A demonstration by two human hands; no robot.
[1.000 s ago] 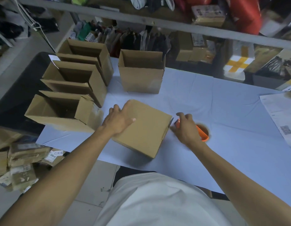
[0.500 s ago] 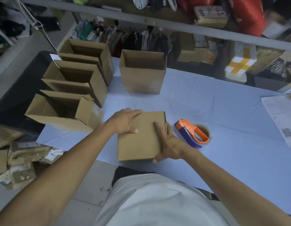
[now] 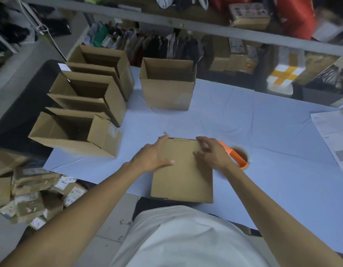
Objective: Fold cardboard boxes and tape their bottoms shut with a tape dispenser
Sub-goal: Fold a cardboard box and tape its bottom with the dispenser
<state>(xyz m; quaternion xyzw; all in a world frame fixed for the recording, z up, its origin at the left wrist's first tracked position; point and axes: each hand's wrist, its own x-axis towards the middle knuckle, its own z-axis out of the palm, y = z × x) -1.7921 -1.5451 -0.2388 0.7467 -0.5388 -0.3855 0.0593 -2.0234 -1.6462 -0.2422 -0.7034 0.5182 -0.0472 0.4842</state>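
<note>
A brown cardboard box (image 3: 183,178) lies at the near edge of the blue-covered table (image 3: 272,143), one broad face up. My left hand (image 3: 154,156) rests on its upper left part, fingers reaching its far edge. My right hand (image 3: 212,154) grips the far right corner of the same box. Just right of that hand lies the orange tape dispenser (image 3: 235,157), partly hidden behind my right hand.
Three open boxes (image 3: 84,112) stand in a row on the table's left side, and one more open box (image 3: 166,85) at the back middle. Printed papers (image 3: 332,139) lie at the right edge. Parcels (image 3: 32,191) pile on the floor at the left.
My right hand let go of the tape dispenser and came onto the box. The box was turned square and pulled toward me; both hands have moved up to its far edge.
</note>
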